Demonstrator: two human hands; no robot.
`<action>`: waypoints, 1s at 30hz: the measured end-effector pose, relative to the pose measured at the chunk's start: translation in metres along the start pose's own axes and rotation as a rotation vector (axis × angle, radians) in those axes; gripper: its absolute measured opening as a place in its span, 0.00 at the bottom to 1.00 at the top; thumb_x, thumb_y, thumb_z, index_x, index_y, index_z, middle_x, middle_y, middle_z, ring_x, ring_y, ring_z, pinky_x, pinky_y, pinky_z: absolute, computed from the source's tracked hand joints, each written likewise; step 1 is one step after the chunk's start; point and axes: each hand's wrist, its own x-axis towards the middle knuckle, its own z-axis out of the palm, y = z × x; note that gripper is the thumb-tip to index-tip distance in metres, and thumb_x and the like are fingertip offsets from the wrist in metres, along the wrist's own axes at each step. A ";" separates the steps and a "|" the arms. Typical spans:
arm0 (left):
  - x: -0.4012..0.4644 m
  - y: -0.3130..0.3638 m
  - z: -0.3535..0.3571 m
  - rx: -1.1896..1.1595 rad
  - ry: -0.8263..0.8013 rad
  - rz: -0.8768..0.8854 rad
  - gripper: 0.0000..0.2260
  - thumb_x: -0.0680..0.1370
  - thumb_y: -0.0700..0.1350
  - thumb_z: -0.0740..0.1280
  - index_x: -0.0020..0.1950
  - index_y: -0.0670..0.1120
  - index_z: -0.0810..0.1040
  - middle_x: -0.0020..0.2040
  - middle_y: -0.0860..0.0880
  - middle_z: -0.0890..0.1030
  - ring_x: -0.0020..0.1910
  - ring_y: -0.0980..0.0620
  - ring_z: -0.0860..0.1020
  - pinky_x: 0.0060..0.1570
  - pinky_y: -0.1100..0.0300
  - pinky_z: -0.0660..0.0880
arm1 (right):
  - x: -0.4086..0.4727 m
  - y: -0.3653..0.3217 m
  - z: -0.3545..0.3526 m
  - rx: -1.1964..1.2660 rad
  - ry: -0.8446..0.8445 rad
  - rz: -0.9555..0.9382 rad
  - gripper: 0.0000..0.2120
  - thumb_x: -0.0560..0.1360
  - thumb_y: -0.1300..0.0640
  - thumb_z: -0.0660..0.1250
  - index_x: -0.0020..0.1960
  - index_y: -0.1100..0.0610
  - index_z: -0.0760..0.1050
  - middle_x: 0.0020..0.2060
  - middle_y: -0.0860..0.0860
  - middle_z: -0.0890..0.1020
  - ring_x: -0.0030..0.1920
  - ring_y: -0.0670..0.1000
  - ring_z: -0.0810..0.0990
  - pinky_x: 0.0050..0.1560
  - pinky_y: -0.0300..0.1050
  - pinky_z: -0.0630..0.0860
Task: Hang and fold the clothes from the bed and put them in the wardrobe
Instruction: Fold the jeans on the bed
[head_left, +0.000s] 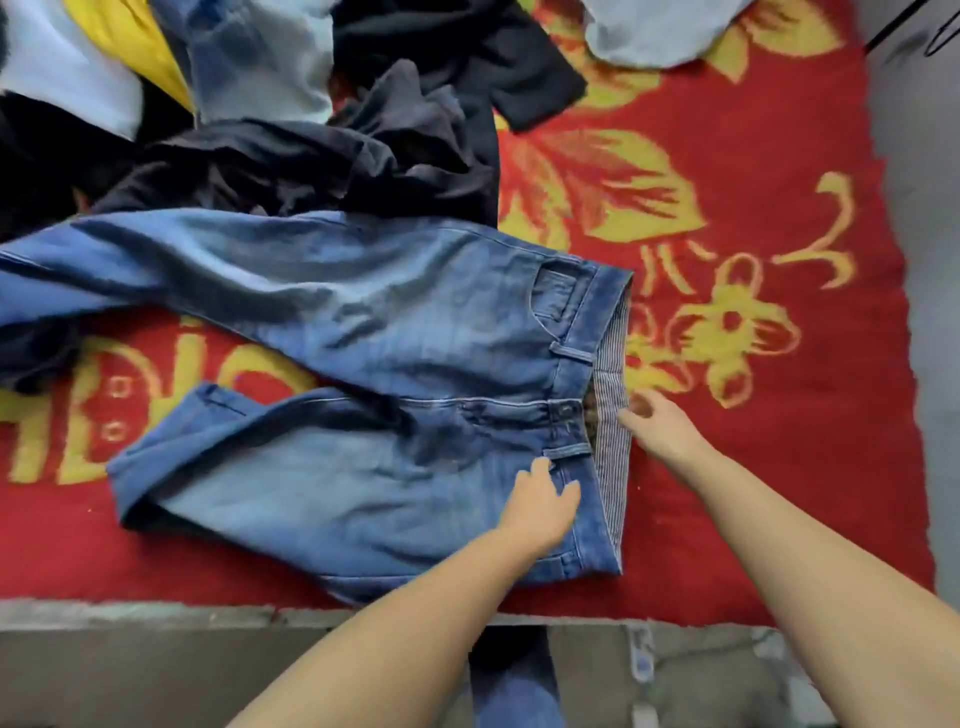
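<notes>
A pair of blue jeans (363, 332) lies spread on the red and yellow blanket (753, 467), waistband to the right, legs running left. My left hand (543, 506) rests flat on the near hip of the jeans, fingers relaxed. My right hand (657, 423) is at the striped inner waistband near the button, fingers loosely curled at the fabric edge; I cannot tell if it pinches it. A heap of dark clothes (311, 156) lies behind the jeans.
Light blue garments (254, 57) and a yellow one (124, 36) lie at the back left, and another pale garment (660, 31) at the back right. The bed's near edge (156, 613) runs across below the jeans. Dark fabric (514, 670) hangs over it.
</notes>
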 end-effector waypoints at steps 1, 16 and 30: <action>0.009 0.006 0.014 -0.001 0.029 -0.050 0.30 0.80 0.54 0.59 0.77 0.44 0.54 0.70 0.38 0.64 0.67 0.39 0.68 0.63 0.51 0.67 | 0.013 -0.006 0.004 -0.002 0.018 -0.036 0.21 0.78 0.57 0.65 0.69 0.62 0.68 0.62 0.59 0.77 0.61 0.57 0.75 0.60 0.45 0.69; 0.018 0.025 0.073 0.563 0.253 0.102 0.43 0.74 0.39 0.63 0.76 0.39 0.34 0.72 0.38 0.58 0.50 0.49 0.73 0.39 0.63 0.68 | 0.075 -0.025 0.007 -0.033 0.074 -0.188 0.11 0.79 0.54 0.62 0.40 0.57 0.66 0.33 0.51 0.70 0.37 0.53 0.69 0.30 0.45 0.60; -0.003 0.056 0.076 0.089 -0.148 0.310 0.21 0.80 0.46 0.60 0.72 0.43 0.66 0.64 0.39 0.71 0.63 0.42 0.71 0.62 0.55 0.67 | 0.061 0.053 -0.056 -0.217 0.142 0.024 0.24 0.78 0.57 0.63 0.72 0.63 0.63 0.66 0.65 0.70 0.67 0.63 0.69 0.66 0.51 0.65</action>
